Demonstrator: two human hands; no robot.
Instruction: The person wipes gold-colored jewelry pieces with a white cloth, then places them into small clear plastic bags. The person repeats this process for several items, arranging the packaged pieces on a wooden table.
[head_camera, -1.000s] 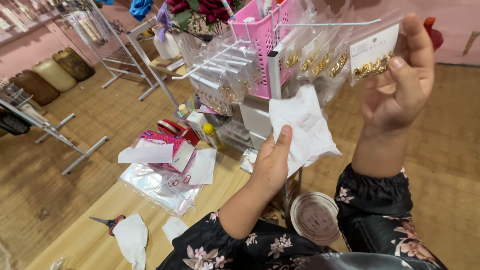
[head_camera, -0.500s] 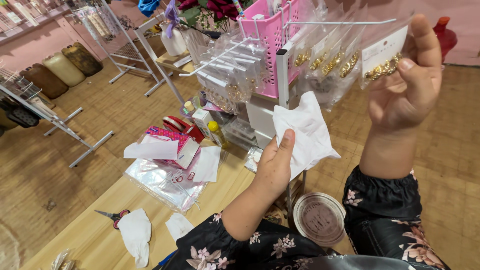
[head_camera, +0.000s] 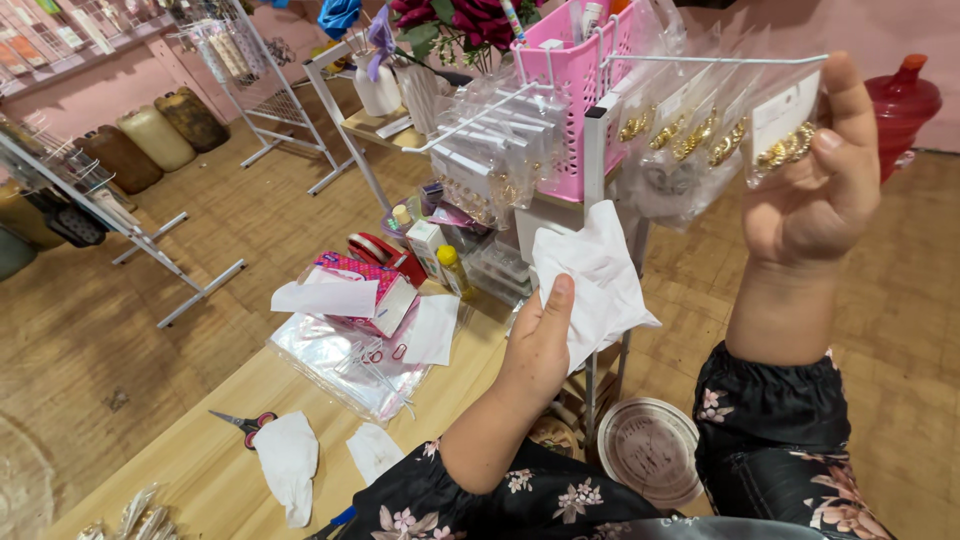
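The left hand (head_camera: 540, 345) grips a crumpled white tissue (head_camera: 597, 280) — thumb pressed on its front, the other fingers hidden behind it. The tissue is thin and wrinkled, its edges ragged and fanned upward and to the right, held in the air in front of the white post of a display rack (head_camera: 596, 200), above the edge of the tabletop (head_camera: 215, 440).

The right hand (head_camera: 815, 190) is raised higher, closed on a small clear packet with a white card and gold-coloured jewellery (head_camera: 790, 135) — thumb lying across the card's front. That packet hangs on a white wire hook (head_camera: 720, 60), the last of a row of like packets (head_camera: 680, 140) filled with gold pieces.

A pink plastic basket (head_camera: 565, 90) sits behind the hook. On the tabletop lie a pink patterned tissue box (head_camera: 365, 290) with a sheet sticking out, clear plastic bags (head_camera: 340, 365), scissors with red handles (head_camera: 240, 422) and two more crumpled tissues (head_camera: 288, 462). A round lid (head_camera: 650, 450) rests low near the person's floral sleeve (head_camera: 770, 420). A red jar (head_camera: 903, 100) stands at the far right.
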